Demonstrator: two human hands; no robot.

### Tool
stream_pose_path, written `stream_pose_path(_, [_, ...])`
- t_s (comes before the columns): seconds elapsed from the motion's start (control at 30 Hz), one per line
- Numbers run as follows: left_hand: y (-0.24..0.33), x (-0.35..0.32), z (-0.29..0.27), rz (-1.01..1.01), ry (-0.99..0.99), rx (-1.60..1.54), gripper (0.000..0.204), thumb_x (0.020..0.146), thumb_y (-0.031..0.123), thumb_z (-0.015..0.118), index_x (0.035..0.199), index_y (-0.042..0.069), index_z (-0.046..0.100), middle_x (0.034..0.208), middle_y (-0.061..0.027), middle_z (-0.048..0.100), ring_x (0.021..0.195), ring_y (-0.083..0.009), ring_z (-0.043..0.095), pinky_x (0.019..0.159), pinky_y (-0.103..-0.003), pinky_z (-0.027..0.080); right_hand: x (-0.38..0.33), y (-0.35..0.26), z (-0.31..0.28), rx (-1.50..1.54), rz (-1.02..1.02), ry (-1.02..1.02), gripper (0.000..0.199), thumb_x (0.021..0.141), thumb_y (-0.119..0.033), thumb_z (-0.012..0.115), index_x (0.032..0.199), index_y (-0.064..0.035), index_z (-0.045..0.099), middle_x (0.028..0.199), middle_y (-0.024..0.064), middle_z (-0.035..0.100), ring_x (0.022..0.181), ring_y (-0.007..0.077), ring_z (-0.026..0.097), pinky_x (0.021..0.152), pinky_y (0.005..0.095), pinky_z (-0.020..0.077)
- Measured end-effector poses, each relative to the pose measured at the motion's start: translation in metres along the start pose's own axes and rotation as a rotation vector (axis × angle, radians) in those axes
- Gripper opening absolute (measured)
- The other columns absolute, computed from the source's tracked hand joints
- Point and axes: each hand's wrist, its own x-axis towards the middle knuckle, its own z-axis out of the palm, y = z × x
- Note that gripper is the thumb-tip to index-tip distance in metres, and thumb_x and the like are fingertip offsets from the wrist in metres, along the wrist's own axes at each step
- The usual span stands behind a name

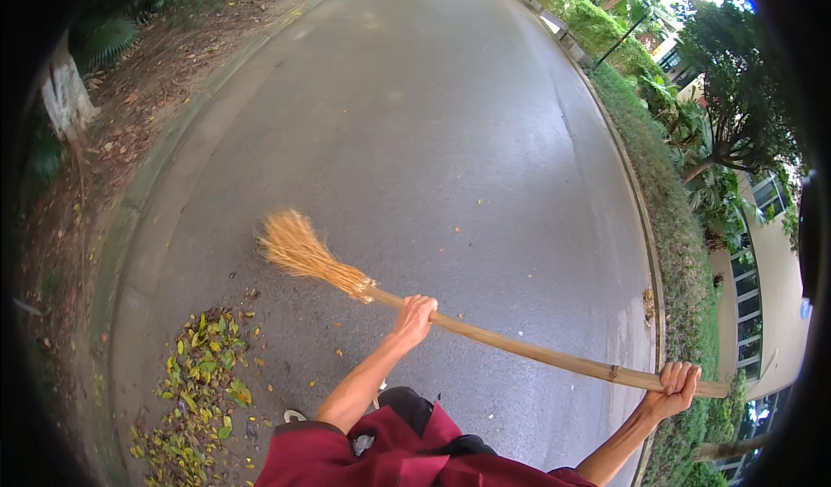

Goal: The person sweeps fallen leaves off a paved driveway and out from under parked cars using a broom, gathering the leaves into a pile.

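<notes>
A broom with straw-coloured bristles (305, 253) and a long bamboo handle (519, 343) lies across my front, its bristle end to the left. My left hand (416, 318) is wrapped round the handle a short way behind the bristles. Close to the handle's far right end, my right hand (678, 387) grips it with the fingers curled over. The bristles are over the road; whether they touch it I cannot tell. A pile of yellow and green leaves (203, 374) lies on the road at the lower left, nearer to me than the bristles.
The grey road (389, 123) stretches ahead, with a few scattered leaves. On the left a kerb (138, 188) borders leaf-strewn soil and a pale tree trunk (65, 97). To the right run a hedge (666, 227) and a building (770, 314). My shoe (295, 416) shows beside my left forearm.
</notes>
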Motion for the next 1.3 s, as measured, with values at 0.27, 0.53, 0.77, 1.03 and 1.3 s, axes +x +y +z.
stream_pose_path(0.27, [-0.02,-0.19,-0.038,-0.446,0.121,-0.023,0.014,0.074,0.009,0.053,0.063,0.004,0.046,0.061,-0.0165,0.049,0.063,-0.04,0.051,0.057,-0.048,0.036,-0.011,0.133,0.12,-0.419,0.36,0.053,0.01,0.079,-0.007,0.058,0.081,-0.0114,0.049,0.054,-0.0064,0.042,0.04,0.0032,0.036,0.03,0.0188,0.0289])
stream_pose_path(0.53, [-0.105,-0.38,-0.187,-0.726,0.275,0.606,0.007,0.065,-0.003,0.054,0.07,0.002,0.053,0.073,-0.0195,0.056,0.076,-0.0414,0.052,0.068,-0.051,0.037,-0.166,0.244,0.188,0.112,0.964,-0.196,0.021,0.076,-0.006,0.062,0.071,-0.0117,0.043,0.05,-0.0035,0.036,0.04,0.01,0.036,0.038,0.0291,0.0326])
stream_pose_path(0.77, [0.073,-0.179,-0.228,-1.229,-0.034,-0.054,0.05,0.091,0.042,0.042,0.123,0.005,0.054,0.137,-0.0175,0.041,0.126,-0.0335,0.039,0.107,-0.047,0.027,-0.083,0.17,0.012,0.121,0.603,-0.163,0.01,0.086,-0.014,0.051,0.078,-0.0086,0.052,0.055,-0.0026,0.038,0.045,0.0085,0.037,0.043,0.0242,0.0352])
stream_pose_path(1.03, [-0.033,-0.076,-0.109,-0.17,0.299,0.213,0.014,0.074,0.005,0.06,0.071,0.011,0.048,0.071,-0.005,0.052,0.077,-0.0243,0.052,0.074,-0.039,0.038,-0.023,0.06,-0.006,-0.121,0.134,-0.247,0.028,0.088,-0.018,0.052,0.061,-0.015,0.044,0.049,-0.0039,0.028,0.04,0.009,0.033,0.04,0.0247,0.0279])
stream_pose_path(1.3, [-0.121,-0.184,-0.181,-0.21,0.427,0.155,0.009,0.074,0.003,0.06,0.073,0.008,0.052,0.073,-0.0094,0.054,0.078,-0.0289,0.055,0.073,-0.043,0.041,-0.106,0.09,0.133,-0.266,0.31,-0.441,0.017,0.084,-0.026,0.055,0.072,-0.014,0.053,0.063,0.0014,0.046,0.058,0.019,0.046,0.05,0.036,0.0376])
